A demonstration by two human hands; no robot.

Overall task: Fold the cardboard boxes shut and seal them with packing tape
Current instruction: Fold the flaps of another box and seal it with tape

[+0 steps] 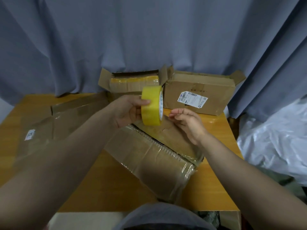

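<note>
Where the far side is closed off by a grey-blue curtain point(149, 39), a wooden bench point(221, 138) is seen in front of it, and crumpled white plastic sheeting point(274, 138) is piled beyond its right edge. On the left half of the bench a flattened cardboard sheet point(54, 123) is laid, glossy with clear tape.

At the middle, near the person, a long cardboard box point(149, 156) is set at an angle. Its top flaps are folded down, a dark gap is left along the seam between them, and shiny tape is wrapped over its near end. Against the curtain on the far right a labelled box point(196, 95) is stood, with its flaps partly raised. Just to its left an open box point(132, 82) is placed, its flaps turned outward and yellow tape showing along its upper edge.

Both bare forearms are stretched out over the long box. A yellow tape roll point(151, 107) is gripped by the left hand point(127, 112), thumb on its outer band, and is held upright above the far end of that box. The right hand point(187, 122) is held just beside the roll, fingers loosely curled, and nothing is seen grasped in it.

A white shipping label point(192, 99) is stuck on the front of the labelled box.
</note>
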